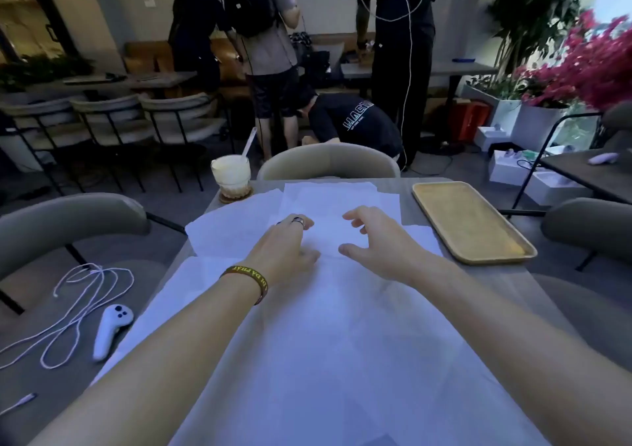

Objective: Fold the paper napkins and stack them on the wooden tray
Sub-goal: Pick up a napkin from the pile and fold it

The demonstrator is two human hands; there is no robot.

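From the head view, thin white paper napkins (pixel 328 326) lie overlapping on the grey table (pixel 506 285), with the flat wooden tray (pixel 468 223) bare to their right. My left hand (pixel 287 250) and right hand (pixel 379 244) sit over them, fingers (pixel 355 214) loosely curved and gripping nothing. The sheets look light, limp and easily torn, so I'd pinch a corner.

Dim overall, cool bluish cast. Daylight from upper right past flowers (pixel 581 62); warm glow upper left. Napkins (pixel 342 343) brightest. Shadows faint, soft. Edges bent by wide lens; my forearms (pixel 164 370) slightly blurred.
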